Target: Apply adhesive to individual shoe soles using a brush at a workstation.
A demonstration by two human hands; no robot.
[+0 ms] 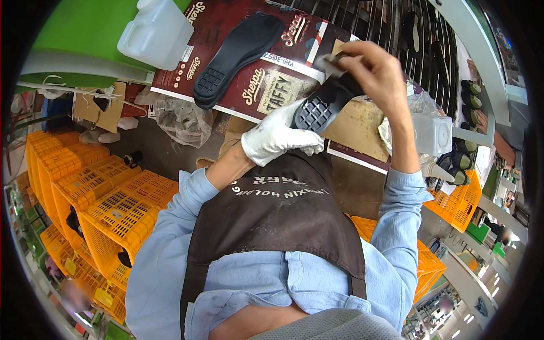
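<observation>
My left hand (pixel 277 136) wears a white glove and grips the heel end of a black shoe sole (pixel 317 113), its grid-patterned cavity facing up. Over the far end of that sole is my bare right hand (pixel 377 73), fingers closed on a small pale-grey piece (pixel 330 64). Its kind is not clear. The far part of the held sole is partly covered by my right hand. A second black sole (pixel 238 56) lies on the dark red printed sheet (pixel 232 105) to the left, its gridded heel toward me.
A translucent white jug (pixel 156 39) stands at the far left. On the right are a clear plastic container (pixel 433 135) and brown cardboard (pixel 357 130). Dark metal rods (pixel 362 20) run along the back. Orange crates (pixel 124 209) are stacked at left, with a crumpled plastic bag (pixel 184 122) nearby.
</observation>
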